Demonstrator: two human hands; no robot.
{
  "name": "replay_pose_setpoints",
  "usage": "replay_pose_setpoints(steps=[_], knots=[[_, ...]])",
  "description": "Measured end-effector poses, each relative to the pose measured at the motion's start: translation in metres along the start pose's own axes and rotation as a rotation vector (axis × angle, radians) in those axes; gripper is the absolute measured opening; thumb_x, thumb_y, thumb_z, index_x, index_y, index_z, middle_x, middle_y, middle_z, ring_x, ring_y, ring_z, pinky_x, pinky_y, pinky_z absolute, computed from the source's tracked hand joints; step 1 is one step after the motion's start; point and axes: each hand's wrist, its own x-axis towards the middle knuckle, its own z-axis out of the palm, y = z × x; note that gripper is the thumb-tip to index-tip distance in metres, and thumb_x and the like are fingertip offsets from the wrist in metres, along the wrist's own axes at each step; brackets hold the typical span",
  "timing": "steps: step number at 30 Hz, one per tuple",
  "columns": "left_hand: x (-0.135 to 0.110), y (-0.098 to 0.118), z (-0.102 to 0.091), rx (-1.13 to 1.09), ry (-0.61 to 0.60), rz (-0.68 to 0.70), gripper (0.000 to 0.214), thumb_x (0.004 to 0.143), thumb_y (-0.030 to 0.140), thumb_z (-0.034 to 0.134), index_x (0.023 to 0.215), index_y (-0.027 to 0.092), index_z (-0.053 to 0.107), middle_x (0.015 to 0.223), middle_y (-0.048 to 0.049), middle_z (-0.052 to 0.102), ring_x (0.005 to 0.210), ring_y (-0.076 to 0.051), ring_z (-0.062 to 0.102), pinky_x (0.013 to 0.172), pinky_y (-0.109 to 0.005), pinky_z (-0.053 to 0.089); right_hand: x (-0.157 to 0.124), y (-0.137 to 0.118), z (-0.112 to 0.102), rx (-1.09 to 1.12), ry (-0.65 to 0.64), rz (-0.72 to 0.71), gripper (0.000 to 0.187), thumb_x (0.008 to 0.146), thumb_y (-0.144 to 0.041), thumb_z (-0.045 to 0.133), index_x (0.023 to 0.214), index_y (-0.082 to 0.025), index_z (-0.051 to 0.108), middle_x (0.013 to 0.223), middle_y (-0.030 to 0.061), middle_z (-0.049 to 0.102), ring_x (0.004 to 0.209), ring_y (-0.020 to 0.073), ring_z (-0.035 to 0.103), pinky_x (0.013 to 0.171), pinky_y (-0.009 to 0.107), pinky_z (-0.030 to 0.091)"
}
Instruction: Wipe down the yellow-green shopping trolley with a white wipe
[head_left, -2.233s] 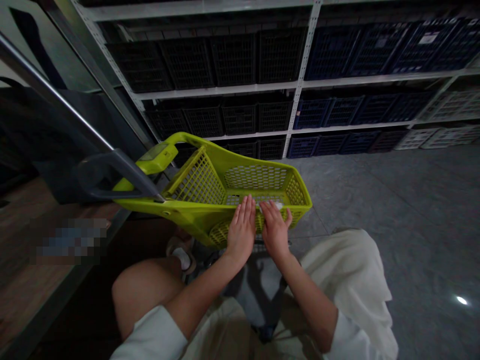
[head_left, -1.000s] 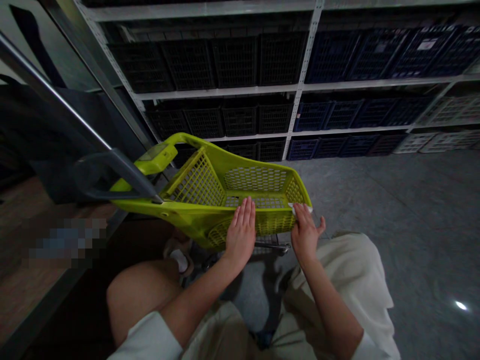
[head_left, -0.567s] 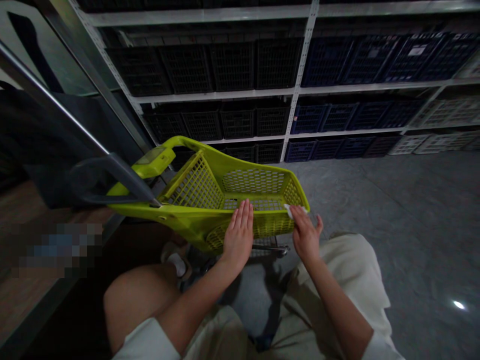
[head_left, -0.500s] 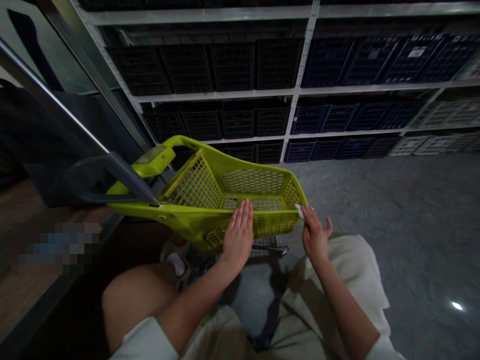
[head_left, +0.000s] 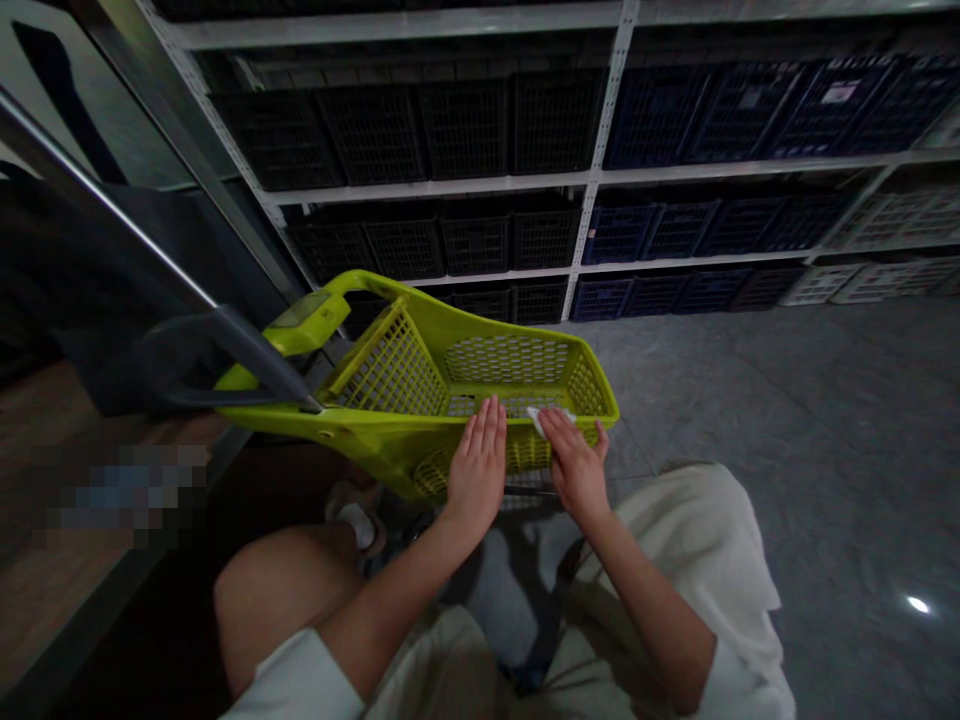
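Observation:
A lime-green plastic shopping cart basket [head_left: 517,452] with perforated walls stands right in front of me, tilted, its handle end to the left. My left hand [head_left: 477,465] holds its near rim, fingers pointing up over the edge. My right hand [head_left: 574,465] presses a small white wipe [head_left: 544,417] onto the same rim, just right of my left hand. The wipe is partly covered by my fingers. Nothing lies inside the basket.
Metal shelves [head_left: 592,180] filled with black, navy and white crates stand behind the cart on a grey floor [head_left: 810,420]. A grey cart handle [head_left: 240,345] and a steel rail [head_left: 97,190] cross the left side, above a brown surface. My knee and clothing fill the bottom.
My right hand has slid left along the near rim with the wipe, from the basket's right corner toward my left hand. My left hand has stayed in place on the rim.

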Motion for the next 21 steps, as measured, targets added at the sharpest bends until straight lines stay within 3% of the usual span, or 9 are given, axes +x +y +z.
replay_pose_setpoints(steps=[3,6,9,13,15,18,21], knots=[[0.0,0.0,-0.004,-0.043,-0.01,0.002,0.074,0.089,0.014,0.045,0.154,-0.004,0.013,0.163,-0.0223,0.013,0.153,-0.028,0.004,0.125,-0.044,0.019,-0.016,0.056,-0.011,-0.066,0.104,0.124,0.058,0.088,-0.007,0.037,0.141,-0.028,0.049,0.141,0.0054,0.059,0.135,0.0181,0.05,0.118,0.05,0.008],[0.0,0.0,-0.004,-0.07,-0.002,0.006,0.076,0.089,0.015,0.046,0.154,-0.003,0.012,0.163,-0.022,0.012,0.153,-0.027,0.001,0.125,-0.046,0.018,-0.02,0.078,-0.013,-0.089,0.166,0.251,0.053,0.089,-0.009,0.035,0.136,-0.026,0.054,0.138,0.0068,0.062,0.133,0.0203,0.053,0.116,0.053,0.014],[0.0,0.001,-0.002,-0.068,0.009,-0.001,0.075,0.089,0.014,0.045,0.154,-0.003,0.013,0.163,-0.0224,0.012,0.153,-0.028,0.001,0.125,-0.046,0.02,-0.01,0.045,-0.004,-0.101,0.165,0.272,0.055,0.086,-0.006,0.037,0.134,-0.025,0.056,0.137,0.0074,0.063,0.133,0.0218,0.052,0.116,0.055,0.012],[0.0,0.001,0.003,-0.032,0.037,-0.013,0.069,0.09,0.011,0.04,0.153,-0.003,0.018,0.163,-0.0206,0.017,0.153,-0.027,0.006,0.125,-0.043,0.02,0.012,-0.035,0.013,-0.001,0.021,0.095,0.063,0.081,-0.003,0.039,0.14,-0.024,0.051,0.141,0.0068,0.059,0.138,0.0197,0.046,0.119,0.049,0.007],[0.0,0.001,0.004,-0.01,0.043,-0.009,0.067,0.09,0.01,0.039,0.153,-0.003,0.021,0.163,-0.0204,0.019,0.153,-0.026,0.008,0.125,-0.042,0.019,0.017,-0.056,0.016,0.041,-0.028,0.03,0.066,0.082,-0.003,0.04,0.144,-0.024,0.047,0.144,0.007,0.057,0.139,0.0192,0.045,0.12,0.047,0.006],[-0.001,0.0,0.003,-0.01,0.041,-0.001,0.07,0.089,0.01,0.04,0.153,-0.003,0.016,0.163,-0.0216,0.016,0.153,-0.026,0.006,0.125,-0.044,0.02,0.011,-0.038,0.009,0.04,-0.039,-0.014,0.066,0.083,-0.004,0.04,0.145,-0.028,0.045,0.144,0.0052,0.057,0.137,0.0185,0.047,0.12,0.048,0.0],[-0.001,-0.001,0.0,-0.037,0.026,0.001,0.074,0.089,0.011,0.042,0.154,-0.002,0.01,0.163,-0.0215,0.013,0.153,-0.026,0.004,0.125,-0.045,0.02,-0.005,0.02,-0.004,-0.015,0.035,0.049,0.061,0.086,-0.006,0.038,0.142,-0.028,0.048,0.143,0.0055,0.058,0.136,0.0182,0.049,0.12,0.049,0.003]])
